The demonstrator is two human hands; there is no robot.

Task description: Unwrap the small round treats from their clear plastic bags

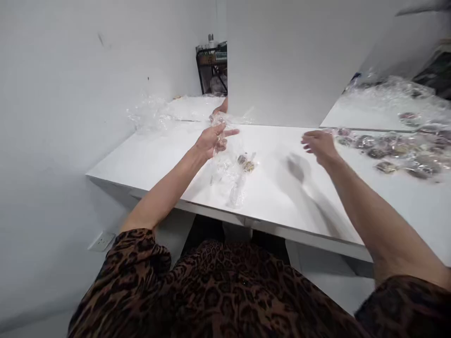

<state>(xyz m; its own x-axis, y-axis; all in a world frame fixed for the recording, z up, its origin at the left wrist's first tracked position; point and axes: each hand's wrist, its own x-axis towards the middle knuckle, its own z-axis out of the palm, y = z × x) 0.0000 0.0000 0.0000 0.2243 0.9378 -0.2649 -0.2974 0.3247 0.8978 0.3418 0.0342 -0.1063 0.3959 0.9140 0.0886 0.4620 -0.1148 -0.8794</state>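
Head view: left hand [211, 140] grips clear plastic [225, 164], right hand [320, 144] free, teal box [221, 56] unreadable.

1. Bright, cool light all over, and the white table [275, 199] bounces it straight back, its surface nearly washed out!
2. It's coming from above: my right hand [320, 146] drops a soft, layered shadow [296, 169] to its left and nearer me.
3. Look at those glints on the clear wrap [225, 164] by my left hand [211, 139], edges melting into white!
4. Over right, the wrapped pile [412, 152] goes smeary, fine detail gone.
5. Down low, my patterned sleeve [137, 253] sinks dark and murky.
6. And the wide lens stretches my right forearm [384, 211] towards the frame's edge!
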